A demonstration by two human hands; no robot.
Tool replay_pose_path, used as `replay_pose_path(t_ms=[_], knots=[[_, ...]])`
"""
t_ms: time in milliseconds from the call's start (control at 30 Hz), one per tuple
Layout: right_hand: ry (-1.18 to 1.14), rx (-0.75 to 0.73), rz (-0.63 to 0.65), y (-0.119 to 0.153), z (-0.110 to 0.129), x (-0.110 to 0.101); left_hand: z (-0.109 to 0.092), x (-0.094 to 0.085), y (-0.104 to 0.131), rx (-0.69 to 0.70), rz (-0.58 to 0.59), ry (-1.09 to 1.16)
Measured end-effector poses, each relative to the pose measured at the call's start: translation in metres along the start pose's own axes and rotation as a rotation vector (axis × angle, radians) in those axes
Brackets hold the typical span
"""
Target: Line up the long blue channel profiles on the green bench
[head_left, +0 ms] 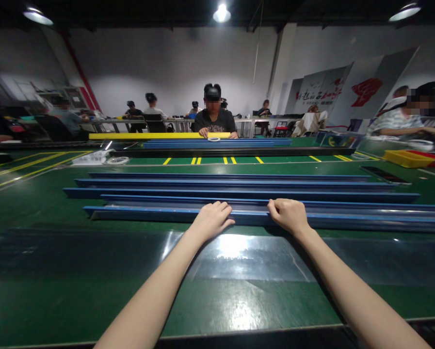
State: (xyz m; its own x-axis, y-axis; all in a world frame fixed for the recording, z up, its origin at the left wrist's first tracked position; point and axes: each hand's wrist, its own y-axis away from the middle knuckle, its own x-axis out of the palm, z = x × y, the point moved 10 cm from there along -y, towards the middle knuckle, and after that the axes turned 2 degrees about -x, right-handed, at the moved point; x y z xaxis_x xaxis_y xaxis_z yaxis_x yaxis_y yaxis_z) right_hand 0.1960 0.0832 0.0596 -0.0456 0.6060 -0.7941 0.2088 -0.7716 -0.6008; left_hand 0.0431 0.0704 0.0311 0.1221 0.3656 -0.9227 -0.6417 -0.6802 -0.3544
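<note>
A long blue channel (348,213) lies across the green table (104,295), closest to me of several blue strips. My left hand (213,218) rests on it just left of the middle, with its fingers over the channel and the thumb apart. Farther right, my right hand (288,213) is closed at the same channel, fingers curled over its far edge. Between my hands a short stretch of the channel shows. In front of it, a clear plastic sheet (253,257) lies flat beneath my forearms, reflecting the lamps.
More blue strips (239,194) lie parallel behind. A phone (384,175) and a yellow tray (408,158) are at the right. Across the table a person (215,118) holds a yellow strip (148,136). A tape roll (118,160) lies at the left.
</note>
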Motion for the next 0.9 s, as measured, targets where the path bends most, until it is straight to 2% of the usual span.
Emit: replay_pose_path(t_ms=[900], knots=[[0.0,0.0,0.006,-0.0004,0.0004,-0.0007,0.0004,-0.0009,0.0005,-0.003,0.001,0.063]])
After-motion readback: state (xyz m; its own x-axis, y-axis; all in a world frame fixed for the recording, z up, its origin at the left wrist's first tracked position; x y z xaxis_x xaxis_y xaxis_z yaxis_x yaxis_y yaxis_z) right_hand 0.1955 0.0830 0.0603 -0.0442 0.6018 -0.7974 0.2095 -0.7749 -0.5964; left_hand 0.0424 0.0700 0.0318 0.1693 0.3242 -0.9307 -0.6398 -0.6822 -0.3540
